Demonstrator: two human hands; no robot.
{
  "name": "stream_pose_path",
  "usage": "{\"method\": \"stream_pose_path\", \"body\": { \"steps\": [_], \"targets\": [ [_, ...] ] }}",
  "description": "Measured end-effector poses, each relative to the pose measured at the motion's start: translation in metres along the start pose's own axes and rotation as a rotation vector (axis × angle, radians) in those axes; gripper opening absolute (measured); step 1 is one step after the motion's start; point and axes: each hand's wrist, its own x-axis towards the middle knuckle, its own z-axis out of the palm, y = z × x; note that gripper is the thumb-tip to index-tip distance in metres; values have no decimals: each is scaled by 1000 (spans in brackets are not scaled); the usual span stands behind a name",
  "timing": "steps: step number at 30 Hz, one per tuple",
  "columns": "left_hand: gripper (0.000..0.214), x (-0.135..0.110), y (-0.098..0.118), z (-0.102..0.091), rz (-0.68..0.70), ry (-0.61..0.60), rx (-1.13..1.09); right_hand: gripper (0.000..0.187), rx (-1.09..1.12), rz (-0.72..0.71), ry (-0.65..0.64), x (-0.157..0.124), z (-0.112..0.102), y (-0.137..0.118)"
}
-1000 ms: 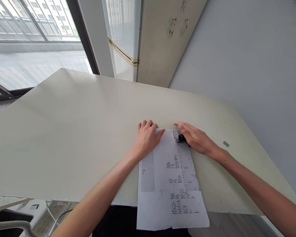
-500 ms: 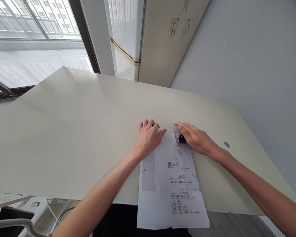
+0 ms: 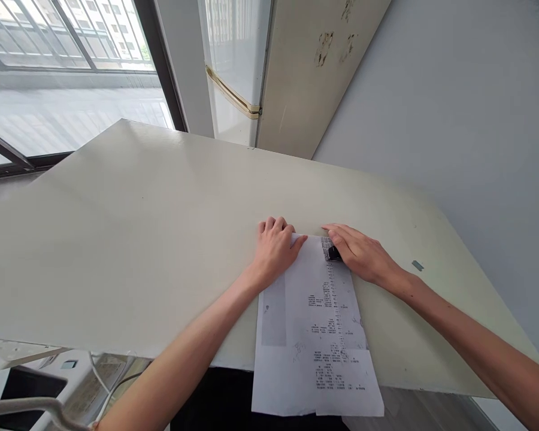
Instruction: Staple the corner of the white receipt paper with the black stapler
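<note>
A white printed sheet of paper (image 3: pixel 296 317) lies lengthwise toward me, its lower end hanging past the table's front edge. My left hand (image 3: pixel 276 245) rests at its upper left corner, with bent fingers beyond the top edge and the thumb on the paper. At the upper right corner, my right hand (image 3: pixel 357 251) closes over a small black object (image 3: pixel 333 254) with a shiny edge. Most of that object is hidden beneath the palm and thumb, so its kind is unclear. A dense patch of print shows beside it.
The pale table (image 3: pixel 161 239) stretches away to the left and back. A small grey strip (image 3: pixel 417 265) lies right of my right hand. Behind the table stands a fridge (image 3: pixel 238 90), with a wall on the right. Cables (image 3: pixel 99 377) and a pale tube (image 3: pixel 31 408) are at lower left.
The whole view has shifted slightly, so everything sits a little further right. Both hands keep their places on the paper and the black object.
</note>
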Motion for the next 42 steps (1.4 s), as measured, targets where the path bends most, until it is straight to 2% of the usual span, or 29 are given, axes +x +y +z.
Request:
{"method": "stream_pose_path", "body": {
  "steps": [5, 18, 42],
  "targets": [
    [31, 0, 1, 0, 1, 7, 1, 53, -8, -34, 16, 1, 2, 2],
    [32, -1, 3, 0, 11, 1, 21, 59, 83, 77, -67, -3, -10, 2],
    [35, -3, 6, -2, 9, 13, 47, 54, -56, 47, -42, -1, -5, -4]
  ]
}}
